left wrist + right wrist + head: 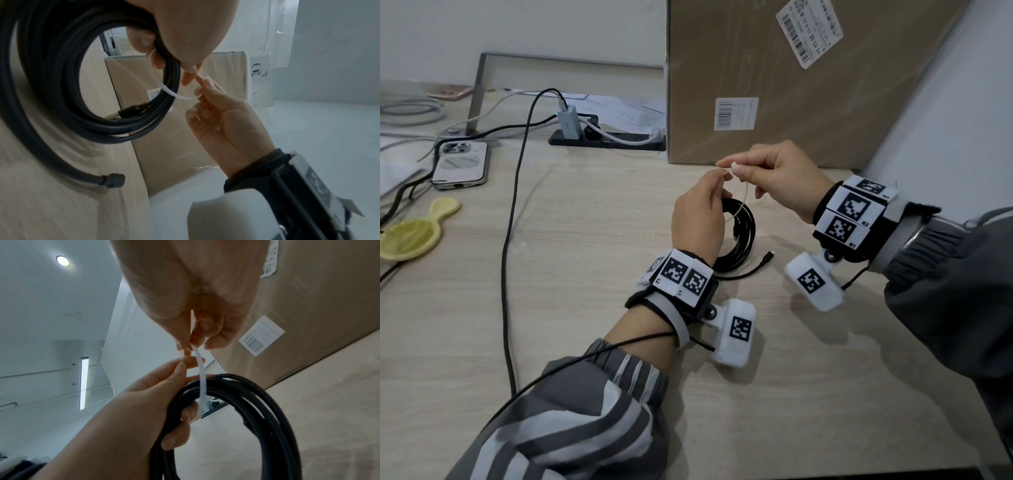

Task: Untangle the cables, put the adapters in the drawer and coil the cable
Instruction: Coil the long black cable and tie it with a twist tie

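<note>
Above the desk [585, 342], close to the person's body, the left hand [698, 219] curls its lower fingers around a black cable [743, 233] wound into a coil, holding the loops together so they cannot spring apart. Its thumb and forefinger also pinch a thin white tie [743, 195] that passes around the bundle. The right hand [780, 178] grasps the tie's head end between thumb and fingers, just beside the left fingertips, apparently to thread the tail through and cinch it. The coil hangs partly lifted; one loose plug end [770, 254] trails onto the desk. Judging by this, coiling is nearly done and only the fastening remains. Behind the hands a big cardboard box [791, 85] leans on the wall. Farther left lie a power strip [606, 140] and a phone [460, 164]. No drawer or loose adapters are visible.
</note>
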